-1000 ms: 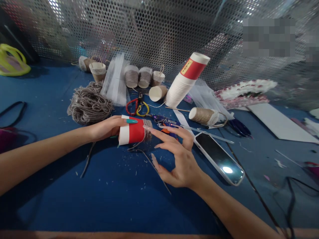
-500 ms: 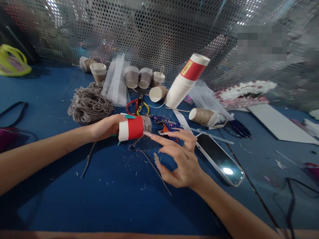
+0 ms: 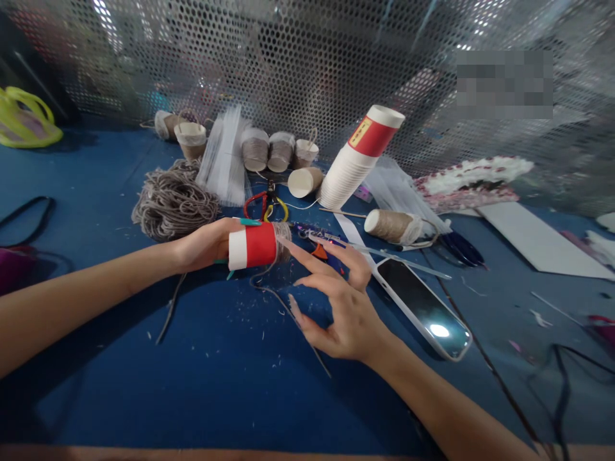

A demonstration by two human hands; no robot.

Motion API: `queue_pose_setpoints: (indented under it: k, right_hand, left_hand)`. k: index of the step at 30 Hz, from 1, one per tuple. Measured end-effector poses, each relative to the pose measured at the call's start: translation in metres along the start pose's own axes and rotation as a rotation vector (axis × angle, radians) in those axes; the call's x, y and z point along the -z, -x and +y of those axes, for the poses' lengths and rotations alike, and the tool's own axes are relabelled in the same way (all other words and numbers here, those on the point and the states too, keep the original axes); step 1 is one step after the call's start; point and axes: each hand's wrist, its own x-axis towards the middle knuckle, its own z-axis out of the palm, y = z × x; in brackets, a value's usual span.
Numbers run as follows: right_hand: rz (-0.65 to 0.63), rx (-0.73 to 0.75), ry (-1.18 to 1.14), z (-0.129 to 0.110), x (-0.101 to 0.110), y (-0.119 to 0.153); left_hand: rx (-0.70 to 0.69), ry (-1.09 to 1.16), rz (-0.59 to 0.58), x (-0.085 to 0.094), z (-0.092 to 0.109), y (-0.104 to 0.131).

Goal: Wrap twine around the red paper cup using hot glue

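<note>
My left hand holds a red and white paper cup on its side, its fingers partly hidden behind and inside the cup. Grey yarn is wound round the cup's right end. A loose tail of that yarn trails down across the blue table. My right hand has its fingers spread, with the index fingertip touching the wound yarn. Behind the right fingers lies a blue glue gun with an orange trigger, partly hidden. Scissors with red and yellow handles lie just beyond the cup.
A heap of grey yarn lies behind my left wrist. A stack of paper cups leans at the back, beside several yarn-wrapped cups. A phone lies to the right. Perforated metal rises behind the table.
My right index finger has moved up along the wound yarn, and the other right fingers have shifted slightly left. The left hand and cup stay almost still.
</note>
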Motion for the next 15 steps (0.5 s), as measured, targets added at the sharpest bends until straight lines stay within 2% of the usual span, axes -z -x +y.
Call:
queue_pose_setpoints:
  k: [3,5,8,15]
  right_hand:
    - [-0.068,-0.013,0.012,0.0002,-0.0002,0.0001]
    - [-0.078,-0.013,0.013,0.0005,0.0000,0.0003]
    - [-0.092,-0.015,0.016,0.0008,0.0000,0.0004]
    - [-0.098,-0.012,0.050,0.0021,-0.0026,0.0015]
  left_hand:
    - [0.114,0.212,-0.080,0.0020,-0.0007,-0.0016]
    - [0.152,0.331,-0.062,0.0034,-0.0002,-0.0024]
    - [0.166,0.389,0.003,0.0045,0.0030,-0.0021]
    - [0.192,0.446,0.058,0.0047,0.0087,0.0008]
